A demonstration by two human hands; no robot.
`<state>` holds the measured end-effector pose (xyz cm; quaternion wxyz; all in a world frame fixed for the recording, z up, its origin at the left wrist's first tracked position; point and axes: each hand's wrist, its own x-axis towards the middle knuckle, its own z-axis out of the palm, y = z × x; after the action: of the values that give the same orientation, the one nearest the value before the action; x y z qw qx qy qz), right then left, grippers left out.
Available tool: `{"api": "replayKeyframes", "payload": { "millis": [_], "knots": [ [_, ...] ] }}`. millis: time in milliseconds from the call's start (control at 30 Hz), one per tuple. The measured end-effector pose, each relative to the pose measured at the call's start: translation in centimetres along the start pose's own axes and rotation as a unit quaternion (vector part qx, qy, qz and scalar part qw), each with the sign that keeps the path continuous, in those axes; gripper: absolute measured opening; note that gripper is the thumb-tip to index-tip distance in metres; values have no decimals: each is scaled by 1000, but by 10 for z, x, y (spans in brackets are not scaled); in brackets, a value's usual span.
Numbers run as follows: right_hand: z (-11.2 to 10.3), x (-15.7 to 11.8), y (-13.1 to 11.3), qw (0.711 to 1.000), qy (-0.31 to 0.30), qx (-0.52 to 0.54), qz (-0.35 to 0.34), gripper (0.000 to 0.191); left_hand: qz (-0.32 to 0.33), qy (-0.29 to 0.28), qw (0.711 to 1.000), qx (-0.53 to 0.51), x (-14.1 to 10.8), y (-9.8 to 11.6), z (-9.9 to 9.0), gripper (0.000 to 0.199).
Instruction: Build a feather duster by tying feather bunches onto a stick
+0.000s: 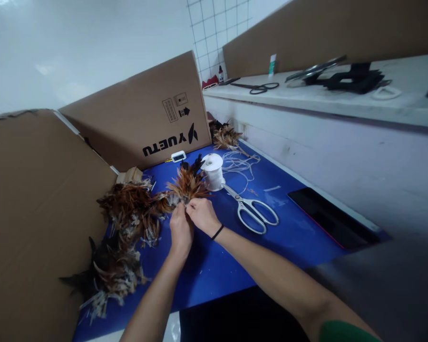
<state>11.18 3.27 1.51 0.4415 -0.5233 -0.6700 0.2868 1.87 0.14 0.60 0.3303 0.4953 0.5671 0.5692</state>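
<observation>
My left hand (181,225) and my right hand (201,214) meet at the base of a brown feather bunch (187,183). Both have their fingers closed around its pale lower end; the fingertips are partly hidden. The bunch fans away from me, with darker feathers at its far tip. Just beyond my right hand stands a white spool (213,172) of cord or ribbon. Silver-handled scissors (251,209) lie to the right, their tips by the spool. Left of my hands spreads a heap of loose brown feathers (130,206), with darker feathers (110,266) nearer me.
Cardboard panels (142,109) wall the blue table (221,256) at the left and back. A black phone (331,216) lies along the right edge. Loose white cord (240,164) curls behind the spool. Above, a white ledge (306,102) carries black scissors (260,89) and a glue stick (272,65).
</observation>
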Motion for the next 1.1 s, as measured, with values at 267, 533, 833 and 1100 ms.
{"api": "replayKeyframes", "payload": {
  "millis": [267, 533, 833, 1100],
  "knots": [
    [-9, 1, 0, 995, -23, 100, -4, 26, 239, 48, 870, 428, -5, -9, 1, 20],
    [2, -1, 13, 973, -4, 230, 17, 22, 258, 57, 859, 438, -15, 1, 3, 27],
    [4, -5, 14, 962, -8, 272, 7, 23, 257, 64, 891, 369, -13, 8, -4, 26],
    [9, -5, 16, 976, 6, 210, 46, 20, 274, 58, 814, 509, -12, -10, -3, 33]
  ]
}}
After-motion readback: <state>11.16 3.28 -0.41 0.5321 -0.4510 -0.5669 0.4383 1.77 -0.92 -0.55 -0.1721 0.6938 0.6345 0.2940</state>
